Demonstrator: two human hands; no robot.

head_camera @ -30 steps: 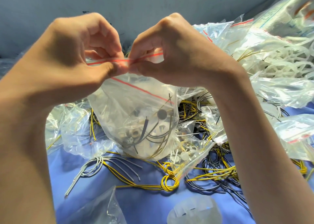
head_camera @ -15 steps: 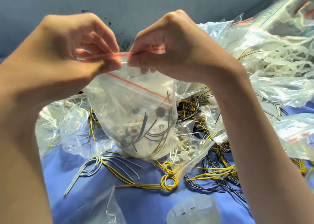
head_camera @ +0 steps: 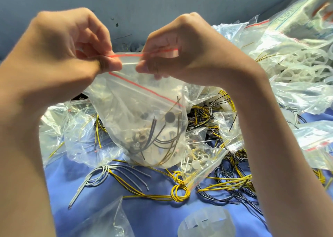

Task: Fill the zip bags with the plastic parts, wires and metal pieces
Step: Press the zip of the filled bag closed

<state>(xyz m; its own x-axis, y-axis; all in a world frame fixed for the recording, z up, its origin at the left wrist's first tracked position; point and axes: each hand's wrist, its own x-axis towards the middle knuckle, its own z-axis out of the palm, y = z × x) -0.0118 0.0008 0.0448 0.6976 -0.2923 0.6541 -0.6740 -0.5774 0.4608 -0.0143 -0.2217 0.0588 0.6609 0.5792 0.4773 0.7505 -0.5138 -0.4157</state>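
Hanging between both hands [head_camera: 126, 60], pinched: zip bag [head_camera: 144, 121].

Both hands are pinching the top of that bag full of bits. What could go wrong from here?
The left hand and right hand hold the zip bag only by its red-lined top edge; a slip could drop it onto the loose wires below. The dark wires inside point upward and might catch in the seal, leaving a gap.
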